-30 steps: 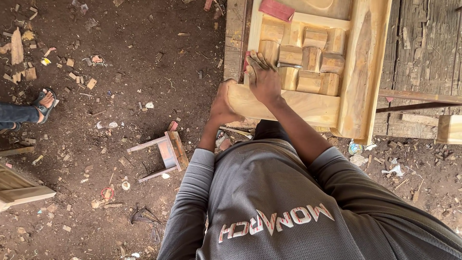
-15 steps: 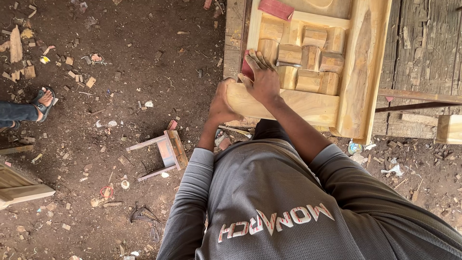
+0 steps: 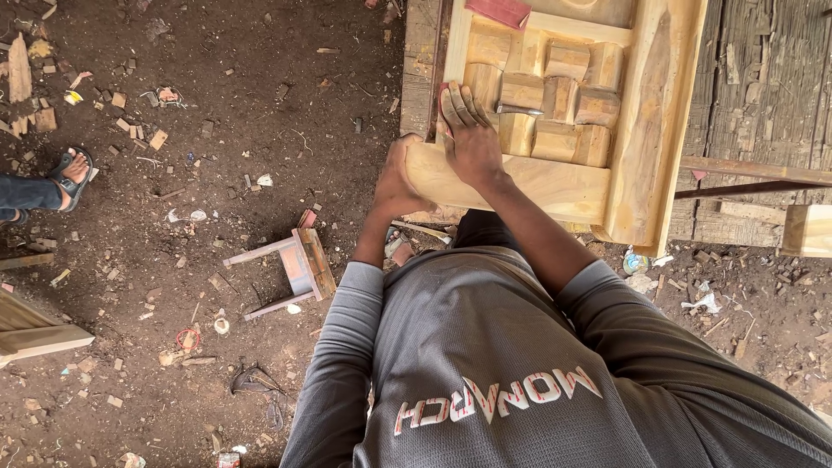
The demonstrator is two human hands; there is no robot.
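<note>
Low in the frame a grey-sleeved torso leans over a pale wooden frame [image 3: 555, 186] at upper centre, whose recess holds a cluster of carved wooden blocks [image 3: 555, 104]. The left hand [image 3: 394, 186] curls its grip shut around the frame's near corner. The right hand [image 3: 468, 134] lies flat, fingers spread, pressing red sandpaper [image 3: 444, 94] onto the frame's left rail. Chip-strewn dirt floor [image 3: 217, 173] lies left, with a small stool [image 3: 295, 269].

The right hand [image 3: 470, 139] lies flat, fingers [image 3: 458, 100] spread, on a red sanding sheet [image 3: 445, 95] at the left edge of a carved wooden panel [image 3: 555, 186]. The left hand [image 3: 397, 186] grips the panel's near left corner. A small stool [image 3: 295, 269] lies on the dirt floor [image 3: 217, 173].
</note>
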